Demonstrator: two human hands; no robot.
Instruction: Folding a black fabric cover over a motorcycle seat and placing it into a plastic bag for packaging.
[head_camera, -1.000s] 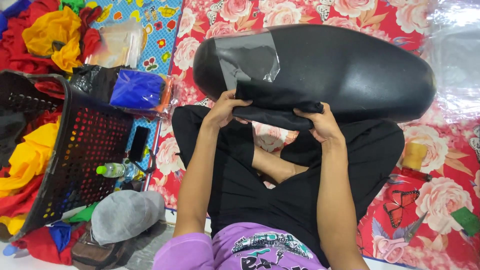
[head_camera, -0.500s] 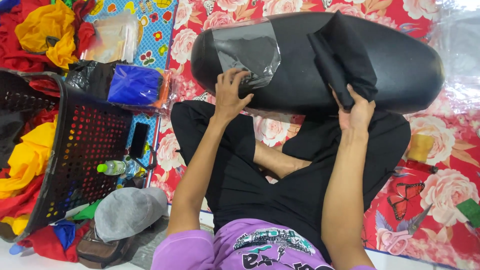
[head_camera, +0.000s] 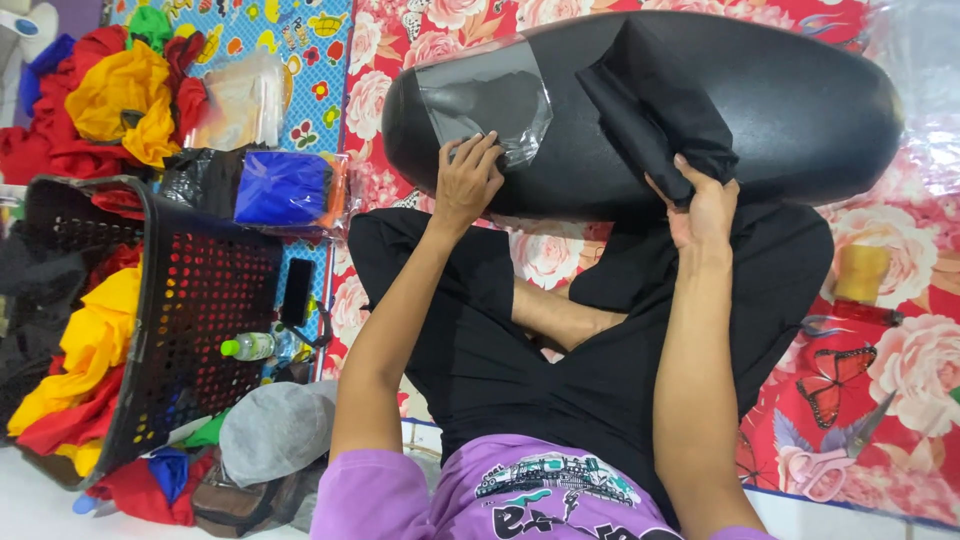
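On the floral mat, largest to smallest
Mat: red flowered sheet (head_camera: 900, 330) under everything, the person sitting cross-legged on it.
Seat: long black padded seat (head_camera: 800, 110) lying across the mat just beyond the knees, a shiny clear plastic patch (head_camera: 490, 95) on its left end.
Basket: black perforated basket (head_camera: 190, 300) at the left, holding red and yellow cloth.
Black fabric: folded piece (head_camera: 650, 100) draped over the seat's middle.
Left hand (head_camera: 468, 180): flat on the seat, fingers spread, touching the plastic patch's lower edge.
Right hand (head_camera: 705, 205): closed on the black fabric's lower edge.
Scissors (head_camera: 830, 455): pink-handled, on the mat at right.
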